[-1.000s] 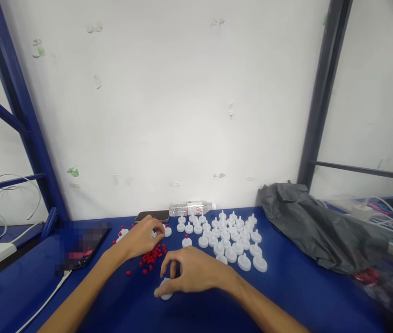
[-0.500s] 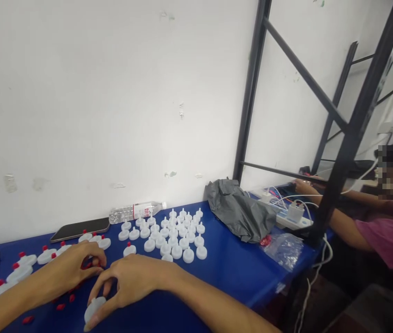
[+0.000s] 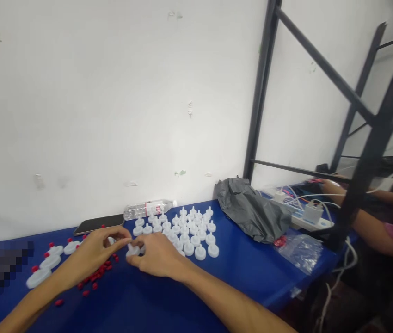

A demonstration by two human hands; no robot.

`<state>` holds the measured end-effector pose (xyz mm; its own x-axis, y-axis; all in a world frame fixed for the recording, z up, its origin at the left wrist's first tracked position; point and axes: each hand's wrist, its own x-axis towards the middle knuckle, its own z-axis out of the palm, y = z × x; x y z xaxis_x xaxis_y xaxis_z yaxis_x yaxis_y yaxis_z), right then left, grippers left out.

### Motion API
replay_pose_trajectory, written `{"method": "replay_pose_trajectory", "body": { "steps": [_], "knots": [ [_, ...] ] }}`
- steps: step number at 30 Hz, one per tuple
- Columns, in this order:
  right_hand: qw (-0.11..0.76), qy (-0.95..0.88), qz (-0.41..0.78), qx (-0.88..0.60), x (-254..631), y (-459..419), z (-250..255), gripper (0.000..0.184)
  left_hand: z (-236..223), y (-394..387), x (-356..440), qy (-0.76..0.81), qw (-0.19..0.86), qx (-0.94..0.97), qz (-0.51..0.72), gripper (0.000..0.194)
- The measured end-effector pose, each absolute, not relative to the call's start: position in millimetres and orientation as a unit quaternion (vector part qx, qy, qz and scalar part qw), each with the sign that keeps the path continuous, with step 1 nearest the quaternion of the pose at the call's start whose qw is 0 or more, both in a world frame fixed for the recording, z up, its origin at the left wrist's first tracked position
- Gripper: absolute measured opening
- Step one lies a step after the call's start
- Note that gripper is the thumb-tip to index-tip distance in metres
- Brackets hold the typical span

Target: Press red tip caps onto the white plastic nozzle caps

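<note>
Head view: right hand (image 3: 158,255), angled inward, pinches white cap (image 3: 133,251); left hand (image 3: 102,246) arches beside, grip unclear

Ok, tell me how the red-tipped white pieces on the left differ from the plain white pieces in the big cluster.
Tip: the red-tipped pieces have red tops; the plain pieces end in white spouts.
Number: fewer red-tipped pieces show than plain pieces.
Spacing: the visible red-tipped pieces sit looser, the plain pieces crowd together.
Shared: both have round white bases and stand on the blue table.
</note>
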<state>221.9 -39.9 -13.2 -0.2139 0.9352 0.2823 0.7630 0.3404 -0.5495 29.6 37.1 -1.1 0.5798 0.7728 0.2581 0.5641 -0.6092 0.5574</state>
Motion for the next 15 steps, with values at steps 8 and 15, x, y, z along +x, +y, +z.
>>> {"method": "replay_pose_trajectory", "body": {
  "steps": [8, 15],
  "knots": [
    [0.329, -0.761, 0.151, -0.538, 216.4, -44.4, -17.2, 0.027, 0.7, 18.3, 35.2, 0.358, 0.287, 0.833, 0.311, 0.025],
    [0.294, -0.78, 0.041, -0.55, 218.7, -36.8, -33.0, 0.028, -10.6, 20.8, 35.9, 0.347, 0.317, 0.811, 0.347, 0.022]
  ]
}}
